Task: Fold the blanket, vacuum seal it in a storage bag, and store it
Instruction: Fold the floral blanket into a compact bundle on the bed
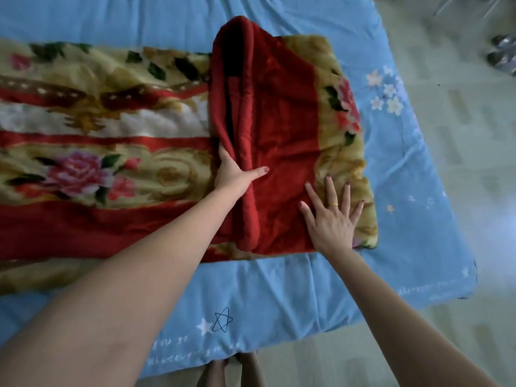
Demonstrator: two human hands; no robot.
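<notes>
Blanket [117, 141], a thick plush one in red and cream with pink roses and dark leaves, lies stretched across a bed covered by a light blue sheet [279, 297] printed with stars, small flowers and lines of writing. Its right end is turned back over itself, so a plain red underside faces up in a doubled stack, with a rounded red fold running from the near edge to the far edge. At that fold the left hand [233, 171] grips the layers: the thumb lies across the top of the red ridge while the fingers are tucked out of sight beneath it. The right hand [333, 216] lies flat on the folded stack near its front right corner, fingers [331, 188] straight and spread, pressing on the fabric; a yellow ring [334, 204] sits on one of them. Beyond the right side of the bed is a pale tiled floor [460, 113], where a blurred grey object rests near the frame edge.
</notes>
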